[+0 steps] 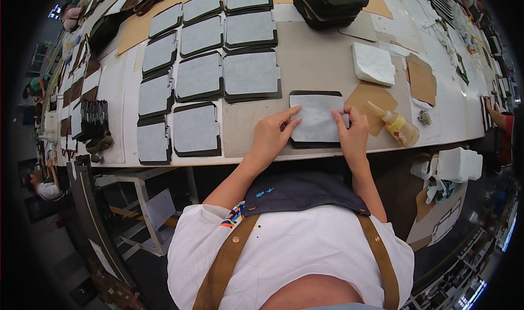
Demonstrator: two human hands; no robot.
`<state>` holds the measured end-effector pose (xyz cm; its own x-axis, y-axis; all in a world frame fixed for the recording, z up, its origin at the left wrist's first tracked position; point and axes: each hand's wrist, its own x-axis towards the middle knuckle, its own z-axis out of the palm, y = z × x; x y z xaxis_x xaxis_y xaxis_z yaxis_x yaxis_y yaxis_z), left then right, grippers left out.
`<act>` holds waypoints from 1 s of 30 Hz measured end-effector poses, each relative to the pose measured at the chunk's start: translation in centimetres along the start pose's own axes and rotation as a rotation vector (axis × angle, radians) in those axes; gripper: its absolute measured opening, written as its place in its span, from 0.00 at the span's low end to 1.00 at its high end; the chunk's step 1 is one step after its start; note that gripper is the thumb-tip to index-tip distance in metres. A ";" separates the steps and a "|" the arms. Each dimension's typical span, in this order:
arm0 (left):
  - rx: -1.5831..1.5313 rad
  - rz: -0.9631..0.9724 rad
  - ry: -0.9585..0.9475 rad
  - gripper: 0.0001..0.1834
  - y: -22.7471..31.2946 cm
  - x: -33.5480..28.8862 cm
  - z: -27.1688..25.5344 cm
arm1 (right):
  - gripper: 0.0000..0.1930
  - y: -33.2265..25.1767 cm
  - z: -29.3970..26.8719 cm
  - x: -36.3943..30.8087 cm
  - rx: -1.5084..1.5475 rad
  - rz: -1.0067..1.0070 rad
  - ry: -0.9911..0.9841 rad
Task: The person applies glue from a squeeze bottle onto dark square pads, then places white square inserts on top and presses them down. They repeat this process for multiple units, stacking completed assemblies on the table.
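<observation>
A pale blue-white sheet (316, 116) lies over a dark flat piece (316, 144) near the table's front edge. The dark piece shows along the sheet's top and bottom. My left hand (273, 132) pinches the sheet's left edge between thumb and forefinger. At the right edge, my right hand (353, 135) has its thumb on the sheet and its fingers closed behind it. To the left stand several rows of like dark pieces topped with pale sheets (251, 73). A bottle with a pointed nozzle and yellowish contents (403, 130) rests on its side, right of my right hand.
A tall stack of dark pieces (330, 7) stands at the back. Right of centre are a pile of white sheets (373, 64), a tan card (376, 103) and brown pieces (421, 80). Dark folded straps (94, 120) sit far left. Other people work at both sides.
</observation>
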<state>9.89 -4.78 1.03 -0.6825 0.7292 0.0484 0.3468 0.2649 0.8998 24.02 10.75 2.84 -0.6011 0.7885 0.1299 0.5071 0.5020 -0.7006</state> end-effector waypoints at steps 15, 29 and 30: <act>0.082 0.003 -0.010 0.18 -0.1 0.1 0.2 | 0.10 0.6 0.2 0.0 -0.057 -0.065 0.062; 0.067 0.043 0.017 0.18 -0.2 0.1 0.5 | 0.10 0.7 -0.1 0.3 -0.208 -0.342 0.102; 0.072 0.045 0.019 0.18 -0.2 0.0 0.5 | 0.10 0.7 -0.1 0.4 -0.215 -0.343 0.100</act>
<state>10.09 -4.51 0.67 -0.6771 0.7295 0.0968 0.4223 0.2774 0.8630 24.23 11.41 2.51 -0.7001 0.5880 0.4052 0.4115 0.7960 -0.4440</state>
